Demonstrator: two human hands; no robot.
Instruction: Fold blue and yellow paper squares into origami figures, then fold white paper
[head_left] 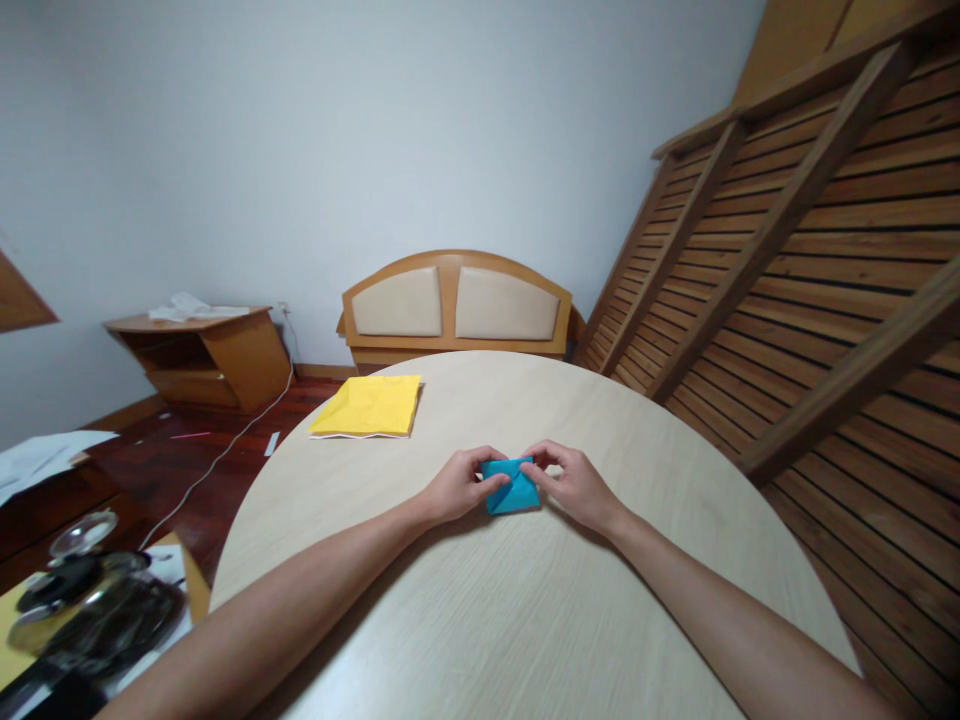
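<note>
Two bare hands, one folded blue paper (513, 496) between them, on the near-middle of the round table (450, 620). Left hand (461, 487): thumb and fingers closed on its left end. Right hand (576, 486): pinching its upper right corner. Paper's long axis runs roughly left-right, hand to hand; both touch it, neither clearly nearer. Farther, well apart on the left: yellow paper stack (369, 405). Beyond table: headboard (450, 300) against wall.

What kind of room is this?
Probably a bedroom, perhaps used for storage: a padded headboard stands against the wall, a nightstand-like cabinet is left of it, and a large slatted wooden frame leans on the right.
</note>
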